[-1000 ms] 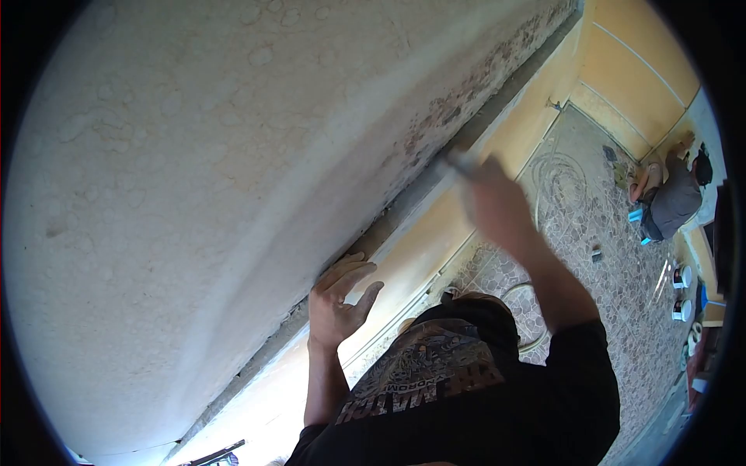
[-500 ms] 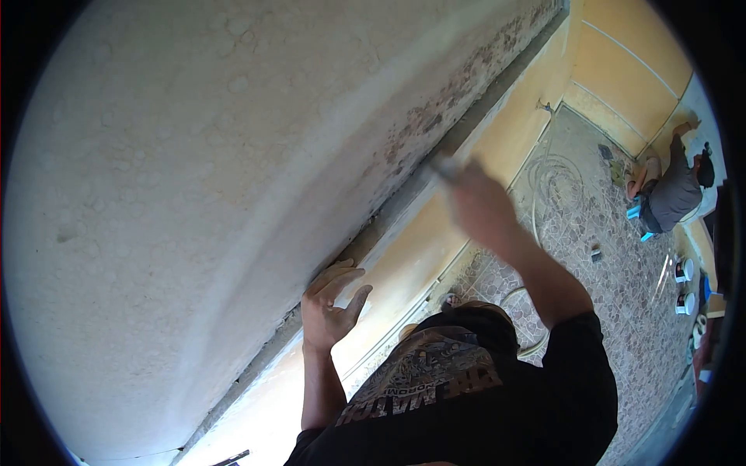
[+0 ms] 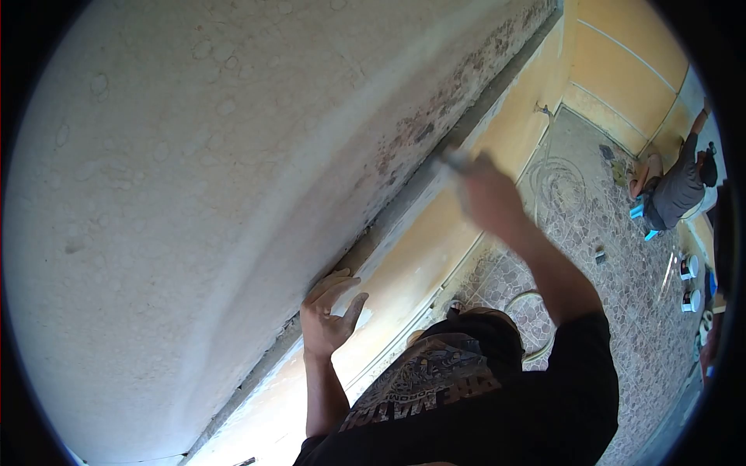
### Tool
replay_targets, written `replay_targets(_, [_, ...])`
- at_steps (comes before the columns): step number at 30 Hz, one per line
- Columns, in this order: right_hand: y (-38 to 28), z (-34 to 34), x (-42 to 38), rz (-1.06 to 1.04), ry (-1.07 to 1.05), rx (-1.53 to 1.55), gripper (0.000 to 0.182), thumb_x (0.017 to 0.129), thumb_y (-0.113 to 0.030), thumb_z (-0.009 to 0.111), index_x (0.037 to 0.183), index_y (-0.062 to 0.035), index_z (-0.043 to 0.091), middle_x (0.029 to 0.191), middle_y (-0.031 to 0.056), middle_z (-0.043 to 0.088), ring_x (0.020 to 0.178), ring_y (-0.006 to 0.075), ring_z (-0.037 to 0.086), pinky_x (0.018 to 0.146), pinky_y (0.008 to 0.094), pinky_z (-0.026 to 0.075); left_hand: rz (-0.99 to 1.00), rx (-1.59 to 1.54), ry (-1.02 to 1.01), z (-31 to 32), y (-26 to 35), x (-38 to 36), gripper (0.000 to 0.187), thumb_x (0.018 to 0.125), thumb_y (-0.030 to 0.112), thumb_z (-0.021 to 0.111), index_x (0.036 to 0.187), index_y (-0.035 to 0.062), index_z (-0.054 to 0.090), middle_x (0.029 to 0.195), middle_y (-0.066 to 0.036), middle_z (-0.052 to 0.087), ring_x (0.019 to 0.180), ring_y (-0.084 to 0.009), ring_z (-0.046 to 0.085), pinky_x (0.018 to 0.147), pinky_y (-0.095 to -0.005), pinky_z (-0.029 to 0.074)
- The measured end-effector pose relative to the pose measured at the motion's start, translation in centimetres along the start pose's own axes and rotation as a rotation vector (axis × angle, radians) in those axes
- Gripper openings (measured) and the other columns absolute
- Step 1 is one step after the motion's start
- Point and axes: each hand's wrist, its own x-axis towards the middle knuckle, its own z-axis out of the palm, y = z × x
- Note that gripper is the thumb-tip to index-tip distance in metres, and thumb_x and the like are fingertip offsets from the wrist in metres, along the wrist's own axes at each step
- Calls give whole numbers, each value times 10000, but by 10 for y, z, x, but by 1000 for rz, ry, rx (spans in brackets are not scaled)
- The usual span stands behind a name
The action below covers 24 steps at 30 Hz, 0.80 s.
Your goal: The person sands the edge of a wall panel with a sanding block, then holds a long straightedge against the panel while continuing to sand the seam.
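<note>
My left hand (image 3: 330,314) rests its fingers on the grey ledge (image 3: 365,252) that runs along the top of the yellow wall (image 3: 420,241), under the stained ceiling (image 3: 194,171). Its thumb stands apart from the fingers, and nothing is in it. Farther along the same ledge, my right hand (image 3: 486,194) is closed around a small scraper-like tool (image 3: 453,161). Motion blurs both the hand and the tool, so the tool's exact shape cannot be made out. Reddish-brown marks (image 3: 400,147) spot the ceiling beside the tool.
Below on the patterned floor (image 3: 622,311) lie a coiled hose (image 3: 559,186) and two white buckets (image 3: 689,300). Another person (image 3: 680,190) sits on a blue stool (image 3: 637,210) by the far wall, one arm raised. A tap (image 3: 542,108) juts from the yellow wall.
The camera view has shifted slightly. My right hand and the tool have moved a little along the ledge, up and right. The other person's arm reaches higher. My left hand keeps its place.
</note>
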Motion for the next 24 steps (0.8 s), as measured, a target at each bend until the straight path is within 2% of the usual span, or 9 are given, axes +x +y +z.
replay_targets(3, [45,10,22,69,212,-38,488,996,-82,578,1476,-164,618,1454,74,656,1155,369,642,884,431,631,-13,20,-6,-3,5,1,283,827,152,905,1070,38,817,1126,-177,805,1169,-329,755,1004,-433,585])
replay_targets(5, [9,3,10,26,38,-58,514,955,-65,585,1460,-149,627,1498,92,613,1183,429,652,835,491,650,17,18,12,0,0,2,284,822,162,911,1067,51,821,1118,-165,807,1158,-321,759,989,-426,596])
replay_targets(7, [-28,13,-17,-160,78,-9,533,953,-91,604,1482,-153,615,1528,107,593,1212,464,639,836,518,651,45,17,20,1,-2,1,285,816,173,917,1063,64,826,1109,-152,809,1147,-313,762,974,-419,607])
replay_targets(9, [-33,4,-23,-159,25,126,524,954,-100,618,1474,-162,624,1525,91,601,1193,437,646,842,500,650,35,14,22,1,-3,1,280,815,169,917,1058,63,826,1099,-149,809,1150,-314,761,974,-420,606])
replay_targets(12, [25,11,5,45,186,73,530,955,-77,620,1478,-157,624,1512,66,617,1165,389,651,866,454,647,27,21,12,-1,0,1,278,814,169,916,1054,63,826,1101,-147,809,1147,-315,761,973,-420,605])
replay_targets(15, [11,7,9,76,110,-136,520,968,-103,607,1488,-113,609,1556,83,588,1243,416,638,841,446,651,22,26,-12,-1,-1,1,285,813,142,911,1066,48,821,1127,-171,806,1171,-327,754,1002,-432,587])
replay_targets(19, [-40,11,-25,-212,96,-46,549,961,-117,615,1509,-116,585,1552,75,590,1239,406,638,791,475,657,20,27,-2,0,-1,2,289,808,145,915,1065,50,822,1127,-167,807,1168,-324,755,1002,-428,587])
replay_targets(21, [-18,2,-18,-124,57,182,528,956,-95,614,1481,-145,614,1503,67,624,1168,382,650,798,464,654,20,29,3,0,-1,0,289,810,150,916,1064,51,822,1125,-166,807,1162,-325,756,999,-429,588])
replay_targets(24, [19,5,4,72,173,41,511,947,-77,615,1455,-136,622,1487,75,629,1154,366,640,829,440,650,11,56,4,-1,3,0,287,811,154,916,1063,52,823,1121,-166,808,1157,-326,758,992,-432,590])
